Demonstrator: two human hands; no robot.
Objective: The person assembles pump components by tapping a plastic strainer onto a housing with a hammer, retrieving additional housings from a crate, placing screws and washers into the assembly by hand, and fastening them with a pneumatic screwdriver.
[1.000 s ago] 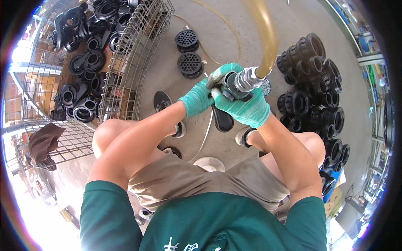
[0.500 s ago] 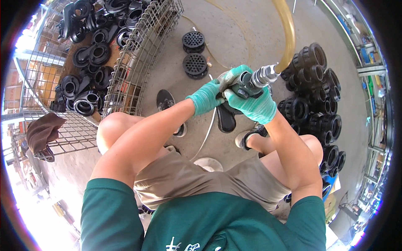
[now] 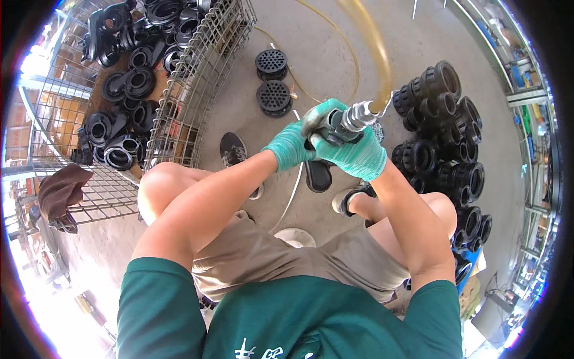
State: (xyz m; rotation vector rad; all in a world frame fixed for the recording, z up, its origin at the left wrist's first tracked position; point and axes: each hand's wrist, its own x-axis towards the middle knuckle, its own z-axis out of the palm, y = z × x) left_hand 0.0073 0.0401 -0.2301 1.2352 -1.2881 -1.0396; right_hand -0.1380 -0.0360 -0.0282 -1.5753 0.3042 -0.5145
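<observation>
Both my hands wear green knit gloves and are together in front of my knees. My right hand (image 3: 359, 154) is wrapped round a dark air tool (image 3: 336, 127). A silver coupling (image 3: 357, 117) joins the tool to an amber hose (image 3: 376, 48). My left hand (image 3: 292, 145) is closed at the tool's left side; the gloves hide the tool's working end and whatever the left fingers grip. Below the hands, a black part with a rounded end (image 3: 318, 177) shows, its upper portion covered.
A wire cage (image 3: 206, 66) at left holds several black ring-ended parts (image 3: 139, 82), with a brown cloth (image 3: 63, 190) on its near edge. Two stacks of perforated black discs (image 3: 274, 96) stand ahead. Ribbed black fittings (image 3: 439, 90) are piled at right. A thin white tube (image 3: 291, 202) crosses the floor.
The tool and both hands have shifted slightly left. The amber hose has swung left too, and the coupling now points less steeply across the right glove.
</observation>
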